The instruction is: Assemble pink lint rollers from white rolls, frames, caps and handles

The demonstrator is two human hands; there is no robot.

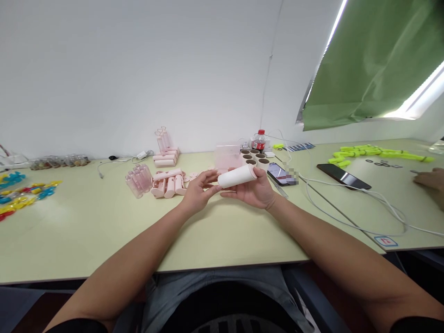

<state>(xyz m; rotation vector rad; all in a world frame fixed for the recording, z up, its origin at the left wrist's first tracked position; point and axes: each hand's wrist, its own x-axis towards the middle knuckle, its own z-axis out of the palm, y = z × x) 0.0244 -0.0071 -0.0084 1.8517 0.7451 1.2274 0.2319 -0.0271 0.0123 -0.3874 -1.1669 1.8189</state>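
A white lint roll (237,177) is held above the table, tilted with its right end higher and a pinkish rim showing there. My right hand (258,190) grips it from below at the right end, palm turned up. At the left end, my left hand (201,190) has its fingers and thumb on the roll. Behind the roll stand several white rolls with brown cardboard cores (255,157) and a translucent pink box (227,156). To the left of my left hand lie pink lint roller covers (169,183) and a bunch of clear pink handles (138,180).
More pink pieces (165,157) sit near the wall, and a cola bottle (259,141) stands behind the rolls. Two phones (343,176) and white cables (378,203) lie on the right, near another person's hand (430,179). Colourful plastic pieces (27,196) lie far left.
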